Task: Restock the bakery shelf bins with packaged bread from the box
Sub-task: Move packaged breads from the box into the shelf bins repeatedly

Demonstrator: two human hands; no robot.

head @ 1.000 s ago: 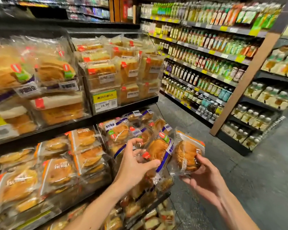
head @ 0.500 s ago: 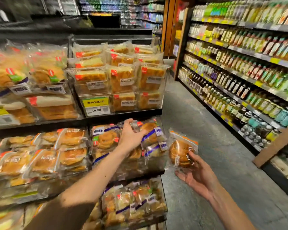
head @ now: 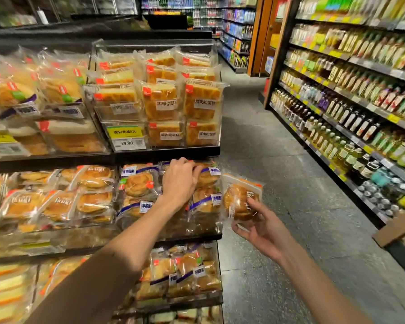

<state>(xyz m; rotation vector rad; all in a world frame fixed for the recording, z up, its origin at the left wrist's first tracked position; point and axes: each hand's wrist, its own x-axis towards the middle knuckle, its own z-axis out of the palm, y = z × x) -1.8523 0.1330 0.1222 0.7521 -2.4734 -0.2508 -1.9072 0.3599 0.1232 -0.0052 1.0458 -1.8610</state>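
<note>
Bread comes first here: a round golden bun in a clear plastic packet with an orange top strip is held up in the right hand, just beside the right end of the middle shelf and outside the bins. The thumb lies across the front of the film and the fingers curl behind and under it, so the packet is pinched at its lower edge.

The left hand reaches into the clear plastic bin on the middle shelf. Its fingers bend over the topmost of the round bread packets with blue bands and white labels. Whether they pinch that film or only press on it cannot be told.

The bun packet looks light, and one hand carries it easily. The loaf inside is probably soft and would dent under a hard squeeze. The film is likely slick and crinkly, so a hold on loose wrapper alone could slip or let the bun swing. The better hold seems to be a gentle cupping from below or across the bun's sides, with the label turned outward. The bin is already heaped, so the packet would likely need laying flat on top rather than being forced in between the others.
</note>
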